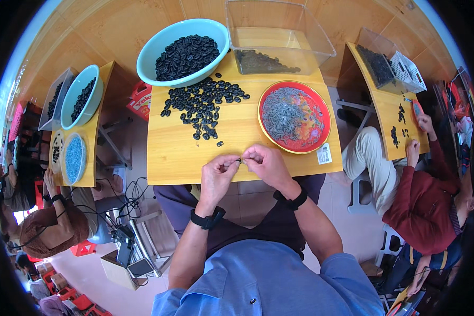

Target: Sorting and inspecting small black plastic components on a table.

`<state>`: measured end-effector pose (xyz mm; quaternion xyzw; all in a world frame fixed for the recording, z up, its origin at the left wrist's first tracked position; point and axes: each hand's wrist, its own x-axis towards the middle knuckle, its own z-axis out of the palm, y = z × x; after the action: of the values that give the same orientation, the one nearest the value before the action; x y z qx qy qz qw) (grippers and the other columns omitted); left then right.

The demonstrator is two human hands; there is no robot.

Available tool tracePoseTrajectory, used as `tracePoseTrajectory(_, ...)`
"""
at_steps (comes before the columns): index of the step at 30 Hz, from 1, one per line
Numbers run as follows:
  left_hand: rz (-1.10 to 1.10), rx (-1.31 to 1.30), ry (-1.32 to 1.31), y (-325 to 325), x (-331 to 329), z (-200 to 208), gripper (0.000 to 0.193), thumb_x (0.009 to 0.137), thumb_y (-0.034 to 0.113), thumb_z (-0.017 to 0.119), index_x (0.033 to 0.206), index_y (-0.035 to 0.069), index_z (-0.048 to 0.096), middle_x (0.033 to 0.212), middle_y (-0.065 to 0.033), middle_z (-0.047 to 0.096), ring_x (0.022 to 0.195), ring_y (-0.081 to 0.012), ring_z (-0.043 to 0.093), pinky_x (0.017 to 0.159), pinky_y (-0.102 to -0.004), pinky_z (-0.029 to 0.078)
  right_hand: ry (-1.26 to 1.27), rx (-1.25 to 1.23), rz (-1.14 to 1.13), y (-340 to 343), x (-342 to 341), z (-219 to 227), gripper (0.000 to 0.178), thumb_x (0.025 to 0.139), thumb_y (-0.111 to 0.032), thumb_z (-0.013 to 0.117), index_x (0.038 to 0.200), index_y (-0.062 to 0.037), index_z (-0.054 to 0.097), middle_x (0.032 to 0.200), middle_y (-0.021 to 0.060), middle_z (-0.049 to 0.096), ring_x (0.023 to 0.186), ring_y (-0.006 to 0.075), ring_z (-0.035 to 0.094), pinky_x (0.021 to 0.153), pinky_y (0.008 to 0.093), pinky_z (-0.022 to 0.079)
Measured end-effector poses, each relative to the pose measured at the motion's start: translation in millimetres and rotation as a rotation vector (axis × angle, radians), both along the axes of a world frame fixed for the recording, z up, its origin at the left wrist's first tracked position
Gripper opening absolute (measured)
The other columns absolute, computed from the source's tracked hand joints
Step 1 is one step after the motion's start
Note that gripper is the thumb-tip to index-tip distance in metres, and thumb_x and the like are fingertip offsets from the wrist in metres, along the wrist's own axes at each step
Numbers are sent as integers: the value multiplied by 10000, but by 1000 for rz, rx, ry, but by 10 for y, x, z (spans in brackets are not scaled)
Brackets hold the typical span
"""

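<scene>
Above the near edge of the table, my left hand (219, 175) pinches a small black oval piece (239, 160) between thumb and fingertips. Close beside it, my right hand (269, 165) is closed in a pinch at the same piece; whatever its fingertips hold is too small to make out. Loose black oval pieces (199, 104) lie scattered on the wood just beyond my hands. To the right of them, a red round tray (261, 126) with a floral bottom holds many thin grey metal bits (285, 111).
At the back stand a light-blue basin (145, 58) of black pieces and a clear plastic bin (279, 39) with more. A white label (324, 154) sits by the tray on the yellow table (168, 163). Co-workers sit at tables left and right. Black cables (134, 196) hang at lower left.
</scene>
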<state>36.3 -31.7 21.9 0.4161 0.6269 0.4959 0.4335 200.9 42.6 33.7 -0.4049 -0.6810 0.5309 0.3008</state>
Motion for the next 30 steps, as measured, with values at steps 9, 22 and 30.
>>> tracePoseTrajectory(9,10,-21,-37,-13,-5,-25,173,926,70,706,1071,-23,718,862,4,700,744,-35,597,672,-191,478,-9,-48,44,6,-23,51,128,892,-83,675,961,22,695,788,73,724,643,109,686,578,256,524)
tracePoseTrajectory(22,24,18,-87,-3,23,-23,162,921,29,686,1064,-40,719,857,-19,716,734,-31,606,676,-197,496,95,-110,29,-21,-7,-44,125,888,-37,658,989,32,687,818,74,729,705,113,704,640,251,542)
tracePoseTrajectory(30,51,34,-68,-10,27,-53,158,914,44,700,1045,-39,725,861,-27,728,717,-35,612,659,-206,503,4,29,6,-24,-29,-5,120,878,-74,695,938,29,711,763,85,720,623,113,679,578,255,519)
